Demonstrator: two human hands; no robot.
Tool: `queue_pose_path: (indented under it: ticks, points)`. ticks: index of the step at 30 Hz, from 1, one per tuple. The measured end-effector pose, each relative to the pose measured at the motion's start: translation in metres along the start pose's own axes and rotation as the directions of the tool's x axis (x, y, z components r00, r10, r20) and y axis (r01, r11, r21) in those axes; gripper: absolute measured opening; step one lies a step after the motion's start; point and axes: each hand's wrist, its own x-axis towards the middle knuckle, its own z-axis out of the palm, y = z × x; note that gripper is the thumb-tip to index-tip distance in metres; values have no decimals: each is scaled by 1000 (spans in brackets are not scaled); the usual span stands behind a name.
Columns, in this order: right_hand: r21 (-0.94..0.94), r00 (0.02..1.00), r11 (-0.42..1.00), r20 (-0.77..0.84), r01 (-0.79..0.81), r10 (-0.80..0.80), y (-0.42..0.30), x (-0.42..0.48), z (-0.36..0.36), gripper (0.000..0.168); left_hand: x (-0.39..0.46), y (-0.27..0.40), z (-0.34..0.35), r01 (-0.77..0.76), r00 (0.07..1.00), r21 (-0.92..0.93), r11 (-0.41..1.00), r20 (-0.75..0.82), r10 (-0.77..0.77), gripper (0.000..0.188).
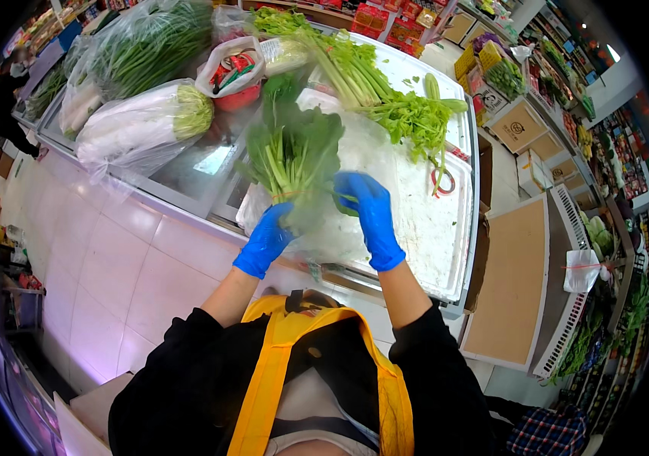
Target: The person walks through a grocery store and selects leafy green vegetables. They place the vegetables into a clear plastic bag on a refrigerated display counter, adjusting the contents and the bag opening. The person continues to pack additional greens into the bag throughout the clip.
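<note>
In a blue glove, my left hand (272,231) grips the lower end of a bunch of leafy greens (290,148). An orange-red tie circles its stems just above my fingers, and the leaves point away from me. My right hand (365,208), also gloved in blue, is just right of the bunch. Its fingers pinch a green leaf (347,210), partly hidden and blurred. Beneath both hands lies clear plastic sheeting (367,151) on a white foam tray (429,245).
Celery (358,74) lies across the trays at the back, near a red-and-black tape roll (443,181). Bagged white radish or cabbage (136,119), bagged green onions (159,51) and a lined red container (236,71) of ties stand left. A cardboard-topped stand (506,285) is at right; a person (11,102) stands far left.
</note>
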Motion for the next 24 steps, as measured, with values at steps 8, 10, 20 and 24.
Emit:
queue_pose_path:
  ticks: [8,10,20,24]
  points:
    - [392,957,886,242,-247,160,44,11,21,49,-8,7,30,-62,996,535,842,89,17,52]
    - [395,949,869,220,-298,225,57,19,19,46,-15,16,39,-67,985,899,433,-10,174,52]
    - [-348,975,911,-81,-223,208,76,47,14,43,-15,37,51,-161,785,717,-678,510,352,35]
    - [-700,955,714,-199,18,-219,58,47,6,43,-12,37,47,-205,782,732,-650,522,341,31]
